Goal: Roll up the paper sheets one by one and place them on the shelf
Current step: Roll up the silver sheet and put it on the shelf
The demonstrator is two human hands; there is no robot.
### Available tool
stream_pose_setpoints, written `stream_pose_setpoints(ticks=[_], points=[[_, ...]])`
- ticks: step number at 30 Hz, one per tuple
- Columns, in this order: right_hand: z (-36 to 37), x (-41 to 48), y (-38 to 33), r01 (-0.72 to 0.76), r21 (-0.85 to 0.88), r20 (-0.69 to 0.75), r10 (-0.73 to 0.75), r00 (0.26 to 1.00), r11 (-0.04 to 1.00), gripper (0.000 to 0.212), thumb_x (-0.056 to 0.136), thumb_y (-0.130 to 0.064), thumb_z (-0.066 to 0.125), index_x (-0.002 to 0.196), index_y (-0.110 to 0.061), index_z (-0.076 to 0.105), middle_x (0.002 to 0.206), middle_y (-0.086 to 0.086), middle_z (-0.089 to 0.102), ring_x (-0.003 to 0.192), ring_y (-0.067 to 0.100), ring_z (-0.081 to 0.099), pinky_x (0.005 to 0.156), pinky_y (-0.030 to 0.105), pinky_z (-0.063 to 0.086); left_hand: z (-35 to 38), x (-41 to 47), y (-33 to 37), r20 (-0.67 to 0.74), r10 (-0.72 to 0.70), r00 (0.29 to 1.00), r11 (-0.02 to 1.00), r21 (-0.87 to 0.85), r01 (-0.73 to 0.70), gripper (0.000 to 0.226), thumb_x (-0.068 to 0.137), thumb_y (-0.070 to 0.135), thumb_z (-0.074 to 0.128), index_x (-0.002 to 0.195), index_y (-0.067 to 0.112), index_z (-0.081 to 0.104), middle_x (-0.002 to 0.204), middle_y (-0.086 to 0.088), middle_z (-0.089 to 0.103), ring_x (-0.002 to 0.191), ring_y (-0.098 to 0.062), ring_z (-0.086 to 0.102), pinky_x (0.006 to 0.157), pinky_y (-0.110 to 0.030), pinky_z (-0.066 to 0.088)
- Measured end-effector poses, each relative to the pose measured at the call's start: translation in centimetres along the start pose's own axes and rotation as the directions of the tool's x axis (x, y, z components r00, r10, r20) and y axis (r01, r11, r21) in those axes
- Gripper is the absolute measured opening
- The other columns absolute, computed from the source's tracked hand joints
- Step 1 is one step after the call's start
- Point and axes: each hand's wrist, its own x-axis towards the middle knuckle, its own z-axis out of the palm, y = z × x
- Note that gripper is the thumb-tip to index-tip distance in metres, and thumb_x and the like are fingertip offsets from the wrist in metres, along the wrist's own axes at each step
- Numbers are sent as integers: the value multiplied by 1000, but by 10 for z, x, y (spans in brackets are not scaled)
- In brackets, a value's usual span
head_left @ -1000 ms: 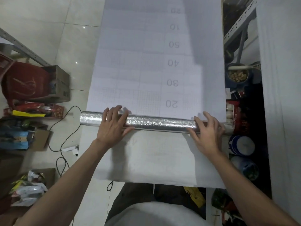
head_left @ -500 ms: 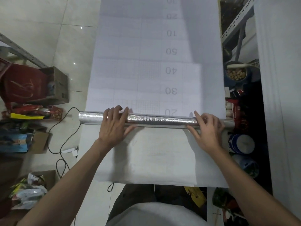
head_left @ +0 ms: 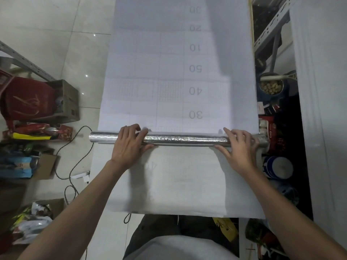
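A long white paper sheet [head_left: 169,72] with a faint grid and upside-down numbers lies flat on the floor, running away from me. Its near end is wound into a silver foil-faced roll [head_left: 184,140] lying crosswise. My left hand [head_left: 129,143] rests on top of the roll left of its middle, fingers laid over it and thumb on the near side. My right hand [head_left: 239,145] presses the roll near its right end with fingers spread over it. Another white sheet [head_left: 178,184] lies under the roll, between it and me.
A metal shelf frame [head_left: 270,29] stands at the right, with a bowl of nuts [head_left: 270,87], tins and packets on the floor below it. At the left are a cardboard box [head_left: 65,102], a red bag [head_left: 26,102], snack packets and a black cable [head_left: 73,166].
The roll has turned away from me along the sheet: the printed 20 is now wound in and the 30 lies just beyond it. Both hands moved forward with the roll.
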Motion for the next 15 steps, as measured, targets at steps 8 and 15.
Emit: stream_pose_setpoints(ticks=[8, 15], points=[[-1, 3, 0, 17, 32, -38, -16, 999, 999, 49, 93, -65, 48, 122, -28, 59, 136, 0, 54, 128, 25, 43, 102, 52, 28, 10, 2, 0, -72, 0, 997, 1000, 16, 1, 61, 95, 66, 49, 119, 11, 60, 118, -15, 56, 103, -36, 54, 109, -50, 34], [-5, 6, 2, 4, 30, -20, -3, 1000, 1000, 59, 87, -67, 53, 130, -26, 55, 122, 4, 60, 121, 21, 39, 102, 55, 30, 2, 6, -2, -15, -25, 1000, 1000, 15, 26, 69, 95, 67, 33, 120, 9, 62, 100, -11, 64, 88, -37, 59, 102, -49, 39]])
